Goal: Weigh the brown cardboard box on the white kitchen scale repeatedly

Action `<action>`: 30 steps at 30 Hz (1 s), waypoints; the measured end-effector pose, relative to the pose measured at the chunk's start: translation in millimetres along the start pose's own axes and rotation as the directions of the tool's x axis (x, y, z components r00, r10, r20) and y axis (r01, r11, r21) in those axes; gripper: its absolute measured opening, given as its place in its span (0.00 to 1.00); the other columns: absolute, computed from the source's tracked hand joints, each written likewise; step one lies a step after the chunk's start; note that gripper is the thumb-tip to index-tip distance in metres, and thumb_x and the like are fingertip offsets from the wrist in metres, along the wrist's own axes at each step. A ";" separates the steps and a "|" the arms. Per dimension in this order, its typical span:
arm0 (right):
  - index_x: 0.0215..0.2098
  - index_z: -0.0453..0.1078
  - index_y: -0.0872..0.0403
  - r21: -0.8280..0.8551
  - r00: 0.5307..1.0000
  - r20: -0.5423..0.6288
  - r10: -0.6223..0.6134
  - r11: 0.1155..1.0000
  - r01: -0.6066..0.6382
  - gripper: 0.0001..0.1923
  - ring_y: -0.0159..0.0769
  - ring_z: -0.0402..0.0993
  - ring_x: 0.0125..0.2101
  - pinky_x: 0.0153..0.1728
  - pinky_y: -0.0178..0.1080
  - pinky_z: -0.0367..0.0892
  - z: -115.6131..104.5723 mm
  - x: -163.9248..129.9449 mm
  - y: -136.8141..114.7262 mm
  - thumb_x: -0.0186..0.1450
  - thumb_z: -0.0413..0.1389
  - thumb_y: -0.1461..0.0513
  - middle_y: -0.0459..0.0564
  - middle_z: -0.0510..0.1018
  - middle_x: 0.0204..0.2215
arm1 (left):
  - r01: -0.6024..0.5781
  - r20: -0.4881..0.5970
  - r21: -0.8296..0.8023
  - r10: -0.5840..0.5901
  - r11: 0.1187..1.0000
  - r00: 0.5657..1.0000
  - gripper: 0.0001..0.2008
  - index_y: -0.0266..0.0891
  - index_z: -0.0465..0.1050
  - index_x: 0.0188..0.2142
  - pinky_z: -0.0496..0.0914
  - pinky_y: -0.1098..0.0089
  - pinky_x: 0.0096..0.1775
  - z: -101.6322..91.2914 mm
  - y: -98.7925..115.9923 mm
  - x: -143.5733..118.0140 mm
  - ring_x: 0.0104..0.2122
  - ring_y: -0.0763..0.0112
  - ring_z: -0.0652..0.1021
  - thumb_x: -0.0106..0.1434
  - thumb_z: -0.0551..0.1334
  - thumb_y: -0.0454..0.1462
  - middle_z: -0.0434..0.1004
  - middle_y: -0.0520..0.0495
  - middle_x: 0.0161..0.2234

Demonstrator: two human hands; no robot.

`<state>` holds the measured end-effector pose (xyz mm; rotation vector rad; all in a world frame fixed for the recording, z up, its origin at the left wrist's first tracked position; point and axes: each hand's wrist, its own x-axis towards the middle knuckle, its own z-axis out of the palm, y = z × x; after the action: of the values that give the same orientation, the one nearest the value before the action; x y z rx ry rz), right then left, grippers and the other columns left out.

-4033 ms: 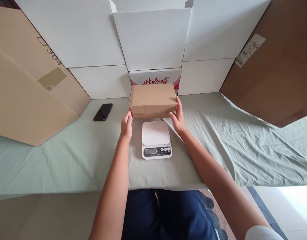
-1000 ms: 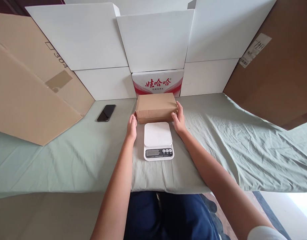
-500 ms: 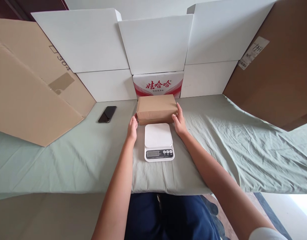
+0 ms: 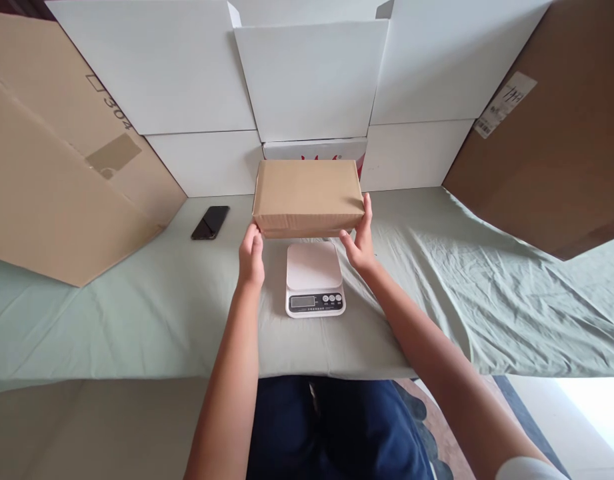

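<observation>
A closed brown cardboard box (image 4: 309, 190) is held up off the cloth, just behind and above the white kitchen scale (image 4: 315, 270). My left hand (image 4: 251, 255) grips its left front corner, thumb in front and fingers partly hidden behind the side. At the right end, my right hand (image 4: 359, 237) has its fingers along the side and its thumb near the lower front edge. The scale lies between my forearms with its display and buttons facing me. Nothing rests on its visible platform, and the display looks blank.
A black phone (image 4: 210, 223) lies to the left on the green cloth (image 4: 151, 313). White boxes (image 4: 311, 83) form a wall at the back. Large brown cardboard panels stand at the left (image 4: 51, 153) and right (image 4: 551, 153). The cloth's front edge is near my lap.
Both hands have raised the cardboard box from the cloth behind the scale. It now looks larger and covers most of the red lettering on the box at the back.
</observation>
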<state>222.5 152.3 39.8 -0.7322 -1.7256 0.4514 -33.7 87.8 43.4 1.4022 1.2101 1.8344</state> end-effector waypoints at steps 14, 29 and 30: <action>0.77 0.28 0.36 0.065 0.990 0.062 0.124 0.990 -0.128 0.45 0.55 0.38 0.77 0.75 0.67 0.44 -23.6 -91.6 -30.3 0.71 0.48 0.40 0.42 0.37 0.78 | 0.093 0.025 0.013 -0.094 0.996 0.995 0.43 0.37 0.68 0.67 0.57 0.51 0.71 -20.4 9.7 -110.8 0.72 0.44 0.60 0.65 0.54 0.64 0.67 0.34 0.69; 0.77 0.31 0.42 -0.019 0.996 0.044 0.075 0.997 -0.074 0.44 0.56 0.44 0.76 0.74 0.62 0.50 -24.1 -85.5 -37.5 0.72 0.46 0.41 0.48 0.40 0.78 | 0.120 0.045 0.001 -0.120 0.993 0.992 0.43 0.39 0.64 0.69 0.58 0.51 0.70 -21.9 4.4 -107.1 0.71 0.45 0.62 0.66 0.55 0.64 0.65 0.34 0.69; 0.77 0.31 0.41 -0.009 0.996 0.034 0.077 0.997 -0.077 0.44 0.56 0.45 0.76 0.73 0.63 0.51 -24.2 -85.1 -38.5 0.72 0.46 0.41 0.49 0.41 0.78 | 0.116 0.041 0.001 -0.116 0.993 0.992 0.43 0.39 0.64 0.69 0.57 0.51 0.70 -21.9 5.0 -106.6 0.71 0.46 0.62 0.66 0.55 0.64 0.65 0.35 0.70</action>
<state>249.7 64.7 9.9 -0.8028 -1.7363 0.5128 -19.5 -9.5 -3.4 1.3338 1.2421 1.7193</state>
